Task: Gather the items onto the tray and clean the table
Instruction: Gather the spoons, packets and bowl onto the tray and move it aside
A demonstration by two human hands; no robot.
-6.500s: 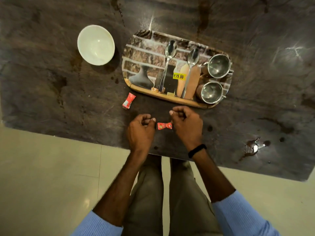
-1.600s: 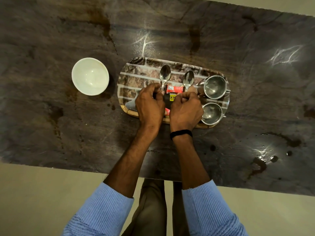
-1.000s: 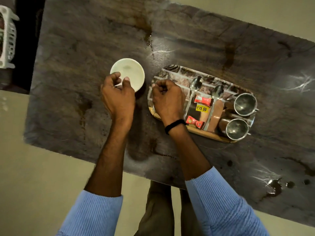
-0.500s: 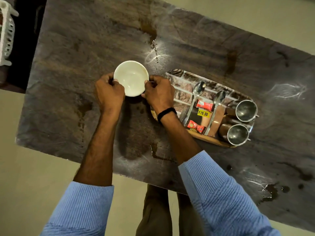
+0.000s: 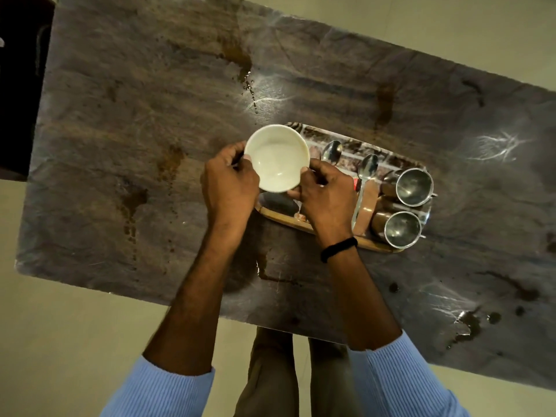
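Over the left end of the brick-patterned tray (image 5: 377,245), the white bowl (image 5: 276,158) sits between both hands. The left hand (image 5: 230,182) pinches its left rim and the right hand (image 5: 326,200) curls round its right side, so each grip is closed on the bowl. It looks empty and upright; whether its base touches the tray yet I cannot tell.

The step in hand is, I judge, setting the bowl down on the tray. To do it well, hold it level and lower it straight onto the bare patch at the left. Stop short of the two spoons (image 5: 331,152) lying just to its right, so their handles are not nudged toward the two steel cups (image 5: 413,186) at the far right end. Let the base settle fully inside the raised wooden edge before loosening either grip. Brown spills (image 5: 469,323) mark the counter (image 5: 135,130); wiping those is left to do.
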